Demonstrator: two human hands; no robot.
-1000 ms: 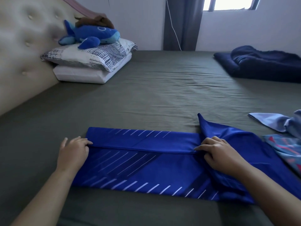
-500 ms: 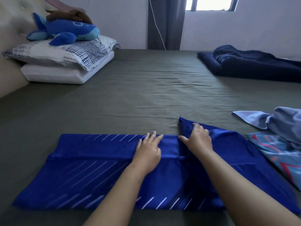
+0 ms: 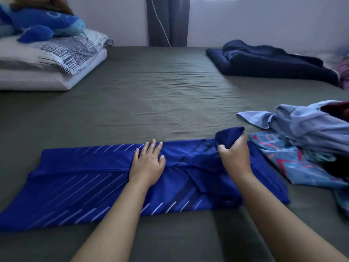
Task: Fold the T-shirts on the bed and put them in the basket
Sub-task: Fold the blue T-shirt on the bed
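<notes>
your left hand (image 3: 148, 163) lies flat, fingers straight, on the blue t-shirt (image 3: 79, 191) on the bed (image 3: 151, 95); your right hand (image 3: 235, 154) grips its bunched sleeve. shirt's left corner is cut off.

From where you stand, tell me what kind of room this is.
Most likely a bedroom. A wide bed under an olive sheet fills the view, two stacked pillows with a blue plush toy sit at its far left, and a dark curtain hangs beside a window.
</notes>
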